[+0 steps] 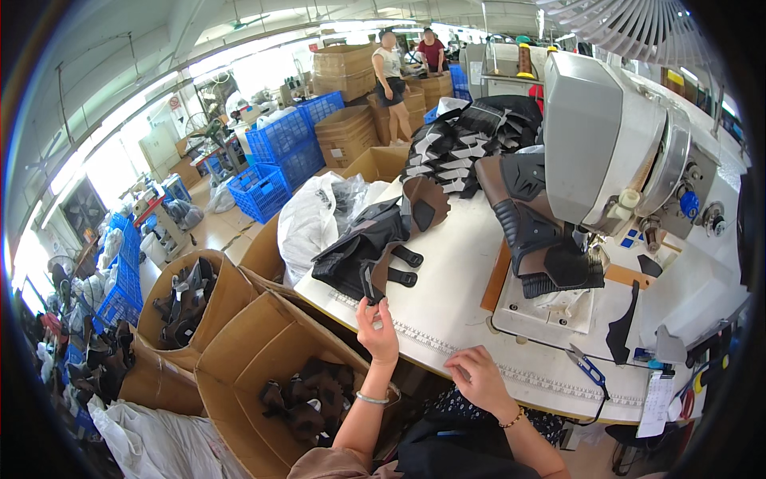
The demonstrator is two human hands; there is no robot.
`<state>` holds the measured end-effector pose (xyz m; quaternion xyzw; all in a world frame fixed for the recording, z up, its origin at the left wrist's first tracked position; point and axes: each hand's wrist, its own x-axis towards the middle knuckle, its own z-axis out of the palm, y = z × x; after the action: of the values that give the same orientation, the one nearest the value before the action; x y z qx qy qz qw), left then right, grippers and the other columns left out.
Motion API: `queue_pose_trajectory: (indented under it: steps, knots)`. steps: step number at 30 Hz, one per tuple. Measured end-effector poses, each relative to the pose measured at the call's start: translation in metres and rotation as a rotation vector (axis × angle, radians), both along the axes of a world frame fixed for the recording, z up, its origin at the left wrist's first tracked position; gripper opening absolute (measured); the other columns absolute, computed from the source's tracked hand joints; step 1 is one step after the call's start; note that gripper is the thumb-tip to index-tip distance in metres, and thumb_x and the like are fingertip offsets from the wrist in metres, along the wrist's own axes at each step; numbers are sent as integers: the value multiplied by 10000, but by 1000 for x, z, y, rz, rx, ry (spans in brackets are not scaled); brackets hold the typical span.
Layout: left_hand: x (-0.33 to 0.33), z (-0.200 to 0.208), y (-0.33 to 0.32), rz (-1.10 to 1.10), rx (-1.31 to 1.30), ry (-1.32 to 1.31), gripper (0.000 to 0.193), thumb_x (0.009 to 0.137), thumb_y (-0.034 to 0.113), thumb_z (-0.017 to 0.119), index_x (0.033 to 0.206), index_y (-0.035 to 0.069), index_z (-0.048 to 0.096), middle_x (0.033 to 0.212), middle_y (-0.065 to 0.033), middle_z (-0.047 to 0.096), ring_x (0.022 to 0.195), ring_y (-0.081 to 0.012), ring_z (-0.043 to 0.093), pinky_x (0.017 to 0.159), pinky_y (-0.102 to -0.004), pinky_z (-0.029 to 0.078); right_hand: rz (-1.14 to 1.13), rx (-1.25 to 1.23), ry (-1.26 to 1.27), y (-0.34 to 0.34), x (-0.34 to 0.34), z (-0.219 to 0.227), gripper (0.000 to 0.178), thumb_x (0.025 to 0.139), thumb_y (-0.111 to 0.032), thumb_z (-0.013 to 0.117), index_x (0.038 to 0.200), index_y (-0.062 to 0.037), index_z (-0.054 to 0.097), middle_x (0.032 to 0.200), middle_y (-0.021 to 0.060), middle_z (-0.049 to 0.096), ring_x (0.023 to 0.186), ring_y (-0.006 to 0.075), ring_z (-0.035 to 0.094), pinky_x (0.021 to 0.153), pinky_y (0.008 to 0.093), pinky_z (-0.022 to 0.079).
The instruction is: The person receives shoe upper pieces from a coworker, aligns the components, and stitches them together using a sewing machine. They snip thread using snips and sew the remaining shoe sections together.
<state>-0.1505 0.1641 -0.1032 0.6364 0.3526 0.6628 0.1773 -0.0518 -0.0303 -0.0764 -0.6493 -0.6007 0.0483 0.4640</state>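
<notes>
My left hand (378, 329), a bangle at its wrist, pinches the near end of a black and brown boot upper piece (363, 251) at the table's left side. Two black straps with slotted ends (405, 267) stick out from that piece. My right hand (480, 382) is over the table's front edge by the measuring tape strip (423, 338). Its fingers are curled with the tips close together, and anything small between them cannot be made out. Another brown and black boot upper (542, 231) sits beneath the head of the sewing machine (594, 144).
Stacked black and grey pieces (471, 144) stand at the table's back. Blue-handled scissors (589, 369) and a black cut piece (622, 327) lie to the right. Open cardboard boxes (231, 375) with dark pieces stand at left. Two people (389, 76) are in the background near blue crates (279, 148).
</notes>
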Motion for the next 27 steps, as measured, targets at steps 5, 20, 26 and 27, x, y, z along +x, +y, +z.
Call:
queue_pose_trajectory:
  steps: [5, 20, 26, 27]
  knots:
    - [2, -3, 1, -170, -110, -87, 347, 897, 47, 544, 1193, -85, 419, 899, -176, 672, 732, -184, 673, 584, -255, 548, -2, -6, -5, 0, 0, 1, 63, 765, -52, 614, 828, -65, 612, 904, 58, 605, 904, 264, 533, 817, 358, 433]
    - [2, 7, 0, -121, 1, -48, 258, 874, -12, 556, 1120, -90, 559, 871, -148, 666, 734, -166, 666, 586, -257, 561, -11, -43, -3, 0, 0, 3, 61, 780, -63, 604, 837, -65, 624, 917, 58, 612, 916, 259, 536, 833, 356, 432]
    - [0, 8, 0, -116, -25, -57, 263, 867, -20, 562, 1121, -85, 565, 822, -122, 643, 664, -140, 636, 570, -252, 548, -10, -47, 6, 2, -1, 4, 56, 780, -63, 602, 833, -64, 621, 915, 62, 613, 916, 265, 534, 830, 359, 430]
    - [0, 7, 0, -116, -27, -58, 263, 867, -20, 562, 1121, -85, 565, 822, -122, 643, 664, -140, 636, 570, -252, 548, -9, -48, 6, 2, -1, 4, 61, 782, -63, 604, 840, -62, 622, 916, 66, 614, 913, 271, 536, 823, 361, 435]
